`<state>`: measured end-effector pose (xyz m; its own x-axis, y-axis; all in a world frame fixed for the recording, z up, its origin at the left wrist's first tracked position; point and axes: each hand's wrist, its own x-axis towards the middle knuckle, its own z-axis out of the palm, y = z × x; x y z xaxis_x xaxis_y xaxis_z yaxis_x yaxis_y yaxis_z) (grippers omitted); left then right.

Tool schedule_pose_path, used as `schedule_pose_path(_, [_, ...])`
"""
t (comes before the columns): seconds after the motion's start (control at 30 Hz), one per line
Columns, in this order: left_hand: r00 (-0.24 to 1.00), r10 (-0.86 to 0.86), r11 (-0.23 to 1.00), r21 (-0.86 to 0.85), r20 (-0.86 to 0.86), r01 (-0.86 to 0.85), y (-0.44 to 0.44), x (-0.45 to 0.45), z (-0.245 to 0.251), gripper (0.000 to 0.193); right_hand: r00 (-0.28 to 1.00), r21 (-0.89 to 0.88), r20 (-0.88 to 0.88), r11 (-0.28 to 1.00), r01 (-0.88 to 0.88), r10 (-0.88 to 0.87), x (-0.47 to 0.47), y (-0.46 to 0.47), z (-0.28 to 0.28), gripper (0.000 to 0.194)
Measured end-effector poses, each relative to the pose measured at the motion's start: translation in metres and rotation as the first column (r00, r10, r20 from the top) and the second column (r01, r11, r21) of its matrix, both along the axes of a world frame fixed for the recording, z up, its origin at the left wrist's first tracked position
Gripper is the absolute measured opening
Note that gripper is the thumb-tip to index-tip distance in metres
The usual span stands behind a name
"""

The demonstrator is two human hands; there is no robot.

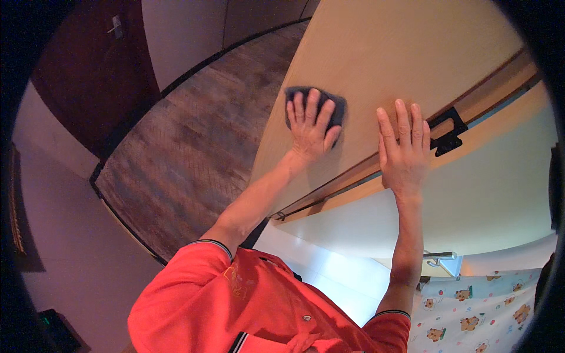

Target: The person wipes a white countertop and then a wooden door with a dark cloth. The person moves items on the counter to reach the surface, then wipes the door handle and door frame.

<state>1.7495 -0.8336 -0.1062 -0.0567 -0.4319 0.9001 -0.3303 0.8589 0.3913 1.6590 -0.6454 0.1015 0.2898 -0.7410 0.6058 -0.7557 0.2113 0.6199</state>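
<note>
My left hand (309,128) lies with its fingers spread on a dark grey cloth (340,110), pressing it flat against a light wood panel (375,57) of what looks like a door frame. To the right, my right hand (404,154) rests over the panel's grooved edge with nothing visible in it; its palm is hidden. A black metal strike plate (448,132) is set into that edge, just right of my right fingers.
Dark wood-look flooring (190,159) spreads to the left, bordered by black skirting (194,70). A dark door (92,66) with a lever handle (116,27) stands beyond. Pale floor tiles (344,278), a metal handle (441,255) and a bear-patterned curtain (468,313) appear at lower right.
</note>
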Motion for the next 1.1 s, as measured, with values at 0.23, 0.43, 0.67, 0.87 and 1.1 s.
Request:
schedule_pose_path(0.23, [0.929,0.117,0.973,0.226,-0.35,-0.038,0.036,-0.016,-0.05,0.078,0.998,0.008,-0.008,0.998,-0.055,0.055,0.0,0.002,0.004,0.066])
schedule_pose_path(0.43, [0.948,0.137,0.99,0.078,-0.289,-0.119,0.021,-0.002,0.011,0.072,0.98,-0.042,0.016,0.98,-0.196,0.197,-0.003,0.006,0.005,0.053])
schedule_pose_path(0.67, [0.993,0.043,0.978,-0.201,-0.111,-0.065,-0.018,0.005,0.159,0.065,0.922,-0.338,-0.016,0.866,-0.369,0.387,-0.009,0.014,-0.001,0.038])
schedule_pose_path(0.87, [0.988,-0.045,0.869,-0.482,0.15,0.113,0.034,-0.026,0.08,0.069,0.881,-0.428,0.04,0.805,-0.412,0.472,-0.015,0.009,-0.004,0.033])
schedule_pose_path(1.1, [0.909,0.035,0.855,-0.483,0.416,0.188,0.028,0.009,-0.052,0.063,0.944,-0.213,0.03,0.925,-0.314,0.328,-0.014,0.006,-0.009,0.034])
